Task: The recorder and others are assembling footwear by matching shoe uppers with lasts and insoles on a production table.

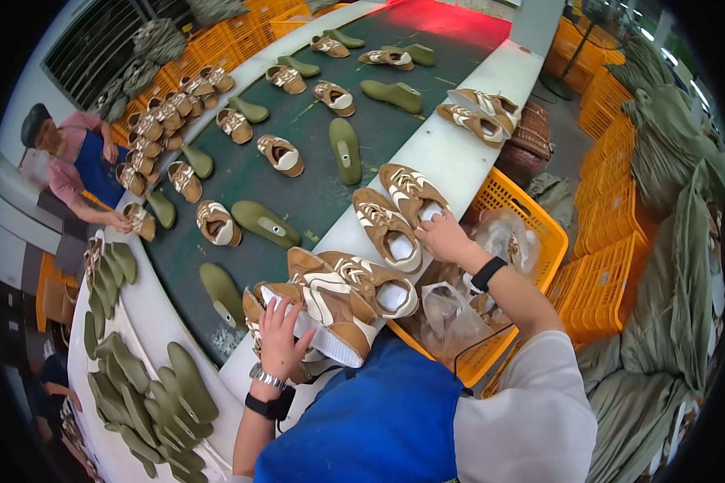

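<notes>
My right hand [445, 238] is at the heel opening of a brown shoe with cream trim [411, 190], its fingers closed on a white insole [430, 210] partly inside. Another brown shoe [384, 225] stands just left of it, a white insole showing in its opening. My left hand [282, 338] lies with fingers spread over a cluster of brown shoes [330, 286] at the near edge. Beside its fingers is a stack of white, ribbed-edged pieces [332, 344], partly hidden. A further shoe [374, 283] in the cluster also has white inside.
A green conveyor belt [314, 185] carries shoes and olive shoe lasts [266, 224]. More lasts [149, 394] pile at the lower left. A yellow crate [540, 217] with plastic bags stands at my right. Across the belt, a person [80, 161] touches a shoe. Another shoe pair [482, 115] sits farther along the ledge.
</notes>
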Tool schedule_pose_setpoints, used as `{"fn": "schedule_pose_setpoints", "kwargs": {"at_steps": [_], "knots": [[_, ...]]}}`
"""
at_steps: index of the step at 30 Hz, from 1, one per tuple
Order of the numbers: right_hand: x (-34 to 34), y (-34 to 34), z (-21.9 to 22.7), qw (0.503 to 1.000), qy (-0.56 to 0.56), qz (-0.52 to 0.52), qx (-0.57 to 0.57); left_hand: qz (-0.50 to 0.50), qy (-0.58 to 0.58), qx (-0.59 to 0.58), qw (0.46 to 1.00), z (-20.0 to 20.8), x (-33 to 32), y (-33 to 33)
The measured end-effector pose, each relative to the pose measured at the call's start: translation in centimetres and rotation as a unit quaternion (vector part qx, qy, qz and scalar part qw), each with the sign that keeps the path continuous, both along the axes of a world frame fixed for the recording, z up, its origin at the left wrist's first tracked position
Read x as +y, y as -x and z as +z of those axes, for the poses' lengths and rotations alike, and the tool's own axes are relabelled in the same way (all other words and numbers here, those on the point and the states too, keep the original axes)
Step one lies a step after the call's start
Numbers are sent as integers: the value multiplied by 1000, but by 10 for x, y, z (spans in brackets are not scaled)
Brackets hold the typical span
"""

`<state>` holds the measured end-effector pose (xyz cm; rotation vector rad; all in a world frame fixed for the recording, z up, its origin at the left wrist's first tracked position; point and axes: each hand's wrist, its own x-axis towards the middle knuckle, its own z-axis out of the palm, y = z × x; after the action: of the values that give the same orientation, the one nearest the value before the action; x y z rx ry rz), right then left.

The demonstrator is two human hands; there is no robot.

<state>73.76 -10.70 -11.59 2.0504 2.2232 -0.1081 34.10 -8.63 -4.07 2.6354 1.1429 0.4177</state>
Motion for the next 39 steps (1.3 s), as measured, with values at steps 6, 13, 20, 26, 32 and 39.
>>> {"fn": "schedule_pose_setpoints", "kwargs": {"at_steps": [6, 13, 20, 26, 32, 39], "knots": [[13, 9, 17, 985, -123, -5, 124, 105, 31, 8, 994, -9, -31, 66], [8, 81, 36, 987, 30, -57, 150, 75, 43, -37, 996, -9, -39, 104], [-20, 232, 135, 924, -288, 149, 205, 92, 192, -285, 935, 1, -52, 176], [-87, 447, 130, 854, -167, 354, 342, 121, 404, -511, 749, 25, -61, 228], [-68, 525, 133, 871, -235, 286, 322, 195, 268, -517, 789, 5, -102, 299], [-50, 573, 98, 838, -97, 296, 448, 308, 295, -250, 870, 4, -124, 364]]}}
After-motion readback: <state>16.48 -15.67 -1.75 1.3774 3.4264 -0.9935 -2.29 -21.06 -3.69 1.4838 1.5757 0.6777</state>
